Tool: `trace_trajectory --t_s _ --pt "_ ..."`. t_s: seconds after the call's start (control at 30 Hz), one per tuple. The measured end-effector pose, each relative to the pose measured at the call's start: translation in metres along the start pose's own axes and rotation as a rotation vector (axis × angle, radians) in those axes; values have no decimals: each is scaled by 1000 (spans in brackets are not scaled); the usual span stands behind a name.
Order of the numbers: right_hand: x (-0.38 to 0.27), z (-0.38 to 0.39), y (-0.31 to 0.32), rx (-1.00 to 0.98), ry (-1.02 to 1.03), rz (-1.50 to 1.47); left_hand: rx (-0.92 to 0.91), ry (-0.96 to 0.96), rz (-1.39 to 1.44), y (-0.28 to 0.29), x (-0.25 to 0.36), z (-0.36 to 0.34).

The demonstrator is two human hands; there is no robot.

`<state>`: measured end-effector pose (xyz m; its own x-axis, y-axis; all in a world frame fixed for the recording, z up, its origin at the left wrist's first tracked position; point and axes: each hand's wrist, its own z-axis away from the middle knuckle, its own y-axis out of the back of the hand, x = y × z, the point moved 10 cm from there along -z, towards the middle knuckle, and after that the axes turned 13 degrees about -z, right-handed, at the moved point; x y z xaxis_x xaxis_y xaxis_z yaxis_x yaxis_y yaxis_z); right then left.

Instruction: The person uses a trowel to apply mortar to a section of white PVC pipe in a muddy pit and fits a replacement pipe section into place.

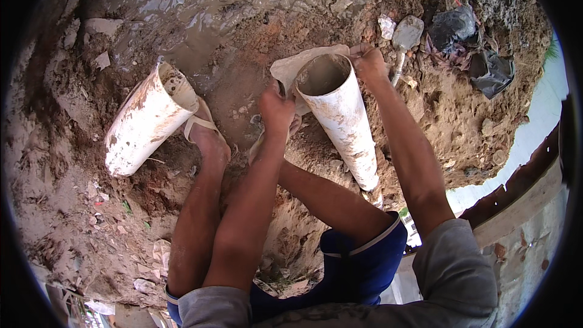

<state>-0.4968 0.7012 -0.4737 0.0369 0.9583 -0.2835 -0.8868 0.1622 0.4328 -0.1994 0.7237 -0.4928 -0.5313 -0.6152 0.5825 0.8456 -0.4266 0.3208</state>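
An upright white mud-streaked pipe (340,121) stands between my arms, its open top holding grey-brown material. Behind and around its rim is a pale, dirty sheet (288,67), of a material I cannot make out. My left hand (276,106) has its fingers closed on the sheet's left end, beside the rim. Up at the sheet's right end, my right hand (369,64) pinches it near the pipe's top. A second white pipe (146,121) leans at the left beside my sandalled foot (206,136).
Wet grey mud (182,0) spreads beyond the pipes. Stones (407,33) and dark crumpled plastic (489,70) lie at the upper right on the dirt. A rough wall with a rusty edge (522,200) runs along the right. My bare legs are below my arms.
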Motion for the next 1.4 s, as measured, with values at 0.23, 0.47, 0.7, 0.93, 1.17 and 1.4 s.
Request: trace_trajectory --t_s 0.23,0.47,0.7,0.93,1.17,1.4 --pt "1 -17 6 12 145 219 26 82 96 -2 23 -1" --pt "-65 14 -34 43 211 534 75 240 147 -4 -18 21" --pt "-45 19 -4 148 228 590 6 135 103 -8 0 7" --pt "-32 20 7 116 124 495 -81 144 60 -1 19 6" --pt "0 62 115 601 191 734 -142 -23 -380 18 10 -33" --pt "37 31 150 386 120 779 -131 -129 -433 15 30 -28"
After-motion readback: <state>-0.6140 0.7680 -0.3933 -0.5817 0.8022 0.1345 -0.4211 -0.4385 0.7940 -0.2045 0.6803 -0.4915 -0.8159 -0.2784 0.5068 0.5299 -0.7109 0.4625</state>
